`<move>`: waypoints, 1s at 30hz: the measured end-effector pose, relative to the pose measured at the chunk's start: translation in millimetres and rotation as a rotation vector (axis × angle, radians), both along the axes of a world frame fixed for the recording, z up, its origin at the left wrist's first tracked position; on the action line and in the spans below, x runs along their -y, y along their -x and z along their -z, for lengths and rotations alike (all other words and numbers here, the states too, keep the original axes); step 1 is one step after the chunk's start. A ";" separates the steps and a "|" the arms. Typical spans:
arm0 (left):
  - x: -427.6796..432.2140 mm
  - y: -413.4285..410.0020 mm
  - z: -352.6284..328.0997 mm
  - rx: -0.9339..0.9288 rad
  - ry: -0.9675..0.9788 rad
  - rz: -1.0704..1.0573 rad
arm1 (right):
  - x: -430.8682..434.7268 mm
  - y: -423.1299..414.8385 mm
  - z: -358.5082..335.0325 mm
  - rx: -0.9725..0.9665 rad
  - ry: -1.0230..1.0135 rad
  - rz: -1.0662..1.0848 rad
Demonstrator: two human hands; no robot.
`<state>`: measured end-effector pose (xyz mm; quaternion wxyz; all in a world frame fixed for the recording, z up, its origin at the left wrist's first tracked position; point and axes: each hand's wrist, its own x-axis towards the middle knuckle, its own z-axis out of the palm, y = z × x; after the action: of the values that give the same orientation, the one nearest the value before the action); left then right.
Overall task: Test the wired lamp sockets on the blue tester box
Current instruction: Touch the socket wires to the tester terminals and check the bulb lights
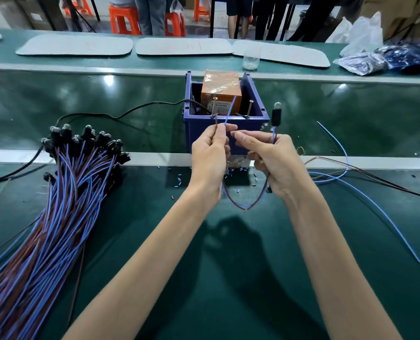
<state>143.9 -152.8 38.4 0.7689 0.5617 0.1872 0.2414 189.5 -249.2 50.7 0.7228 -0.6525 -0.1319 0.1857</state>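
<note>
Your forearms [142, 253] reach over the green bench [204, 278] toward the blue tester box [196, 130], which stands just beyond your fingertips. Your left hand [210, 153] pinches the two ends of one lead [245, 207] between thumb and forefinger. The blue wire [229, 111] points up past those fingertips toward the left screw [214, 106] on the box rim, and the brown wire [216, 123] rises beside it. Your right hand [275, 163] curls round the same lead, with its black lamp socket [276, 117] upright just above the fingers, bulb on top. The lead sags in a loop below both palms. A bundle of wired sockets [76, 163] lies well left of your left fingers.
</note>
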 end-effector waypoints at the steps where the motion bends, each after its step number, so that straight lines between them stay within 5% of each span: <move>1: 0.3 0.2 -0.2 0.007 0.026 -0.013 | -1.4 0.7 0.6 -0.003 0.012 0.000; 12: -5.8 1.6 -9.4 0.015 0.332 0.074 | -12.7 8.1 8.0 0.016 0.026 -0.081; 20: -52.4 -0.4 5.1 -0.060 -0.180 -0.251 | 0.8 -12.1 2.2 -0.037 -0.157 0.205; 30: -44.9 -9.7 23.3 -0.228 -0.584 -0.138 | 6.2 -29.1 17.3 0.049 -0.029 0.398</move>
<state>153.6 -107.8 15.1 0.5313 0.7679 0.2325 0.2721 218.6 -255.4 33.4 0.7511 -0.6596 -0.0207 0.0213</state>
